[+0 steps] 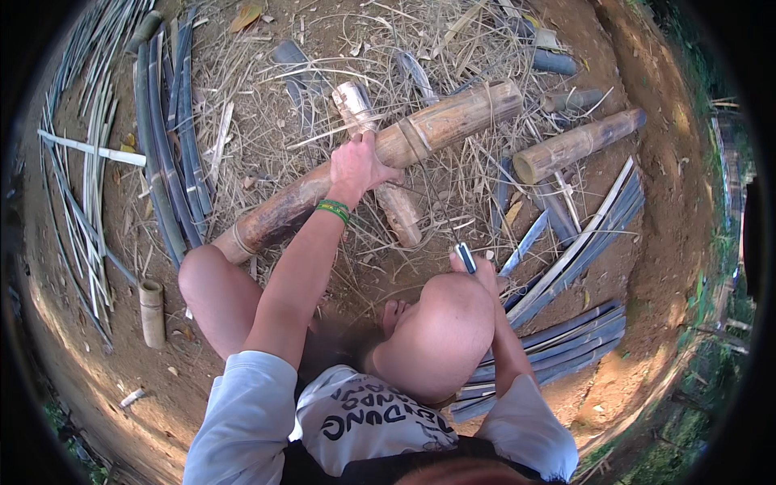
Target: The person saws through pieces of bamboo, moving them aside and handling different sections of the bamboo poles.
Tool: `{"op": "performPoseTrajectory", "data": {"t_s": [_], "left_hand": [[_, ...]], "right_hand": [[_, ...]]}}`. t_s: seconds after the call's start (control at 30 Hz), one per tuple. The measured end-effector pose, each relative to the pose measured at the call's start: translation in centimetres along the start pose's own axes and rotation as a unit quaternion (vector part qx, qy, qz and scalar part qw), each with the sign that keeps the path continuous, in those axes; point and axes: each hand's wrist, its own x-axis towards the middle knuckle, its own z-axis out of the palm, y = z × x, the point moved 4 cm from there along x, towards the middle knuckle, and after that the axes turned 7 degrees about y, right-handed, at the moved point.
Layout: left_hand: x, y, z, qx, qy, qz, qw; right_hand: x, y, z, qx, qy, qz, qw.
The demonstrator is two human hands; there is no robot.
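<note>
long bamboo pole [440, 128]: slanting across shavings [356, 58], ahead | shorter pole [399, 212]: crosses it | left hand [358, 168]: thumb spread, over crossing; grip can't be told | right hand [485, 272]: curled on dark-and-pale object [464, 257], partly behind knee [458, 317] | rightward: bamboo section [578, 147], dark strips [566, 339] | leftward: split lengths [155, 153], stub [152, 315]

Right one of the hands [487, 275] partly hidden, strips [95, 50] cut off above

The bamboo log [406, 141] looks woody, matt and scuffed.
</note>
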Motion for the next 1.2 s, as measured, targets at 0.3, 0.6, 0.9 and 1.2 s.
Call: {"op": "performPoseTrajectory", "data": {"t_s": [0.3,0.6,0.9,1.2], "left_hand": [[-0.3,-0.4,-0.1,0.03,0.018,-0.021,0.999],[-0.3,1.3,-0.3,0.046,0.002,-0.008,0.999],[-2.8,0.8,0.7,0.036,0.131,0.048,0.99],[-4.8,-0.8,2.5,0.049,0.206,0.084,0.974]], "right_hand": [[7.5,-7.1,2.9,0.041,0.03,-0.087,0.995],[7.0,-3.3,4.0,-0.008,0.112,-0.099,0.989],[6.0,-6.1,4.3,0.101,0.042,-0.076,0.991],[1.6,-1.7,7.4,0.211,0.103,-0.094,0.968]]}}
